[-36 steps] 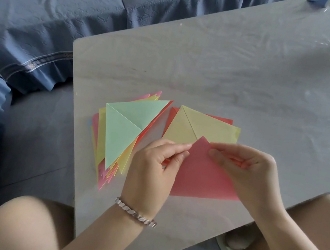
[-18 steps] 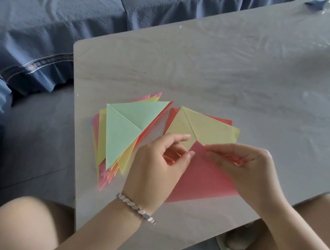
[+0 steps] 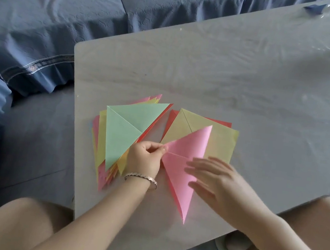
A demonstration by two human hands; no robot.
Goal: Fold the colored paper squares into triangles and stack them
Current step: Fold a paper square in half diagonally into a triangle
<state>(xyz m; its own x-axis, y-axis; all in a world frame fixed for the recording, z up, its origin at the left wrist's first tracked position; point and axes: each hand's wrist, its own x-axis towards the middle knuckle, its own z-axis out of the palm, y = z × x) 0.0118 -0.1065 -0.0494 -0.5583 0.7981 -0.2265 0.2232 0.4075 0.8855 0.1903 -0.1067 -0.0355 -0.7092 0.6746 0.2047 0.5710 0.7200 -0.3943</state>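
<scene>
**As the pink sheet comes over on its diagonal, your right hand has let go to press**

Whereas half a second ago both your hands pinched the pink paper square (image 3: 191,144) at its far corner, only your left hand (image 3: 144,160) holds it now. Thumb and forefinger nip one corner just beside the stack of folded triangles (image 3: 103,137), which has the green triangle (image 3: 124,127) on top.

Your right hand (image 3: 213,181) has released the sheet. Its fingers are straight and spread, blurred with motion, low over the sheet's near half. Whether they touch the paper cannot be told.

The square has also turned. One flap now stands up off the tabletop (image 3: 208,78) in front of the yellow sheet (image 3: 220,144), and the other lies flat with its tip pointing at the near edge.

For the task, this looks like a fold started but not yet creased. You will likely need to lay the raised flap down and sweep your flat right hand along the fold, keeping your left pinch steady so the corners stay matched. If the pinch slips, the triangle will come out skewed.

Once creased, it belongs on the stack toward the tabletop's left edge. The yellow sheet, and the red sheet (image 3: 219,122) under it, seem to be next.
</scene>
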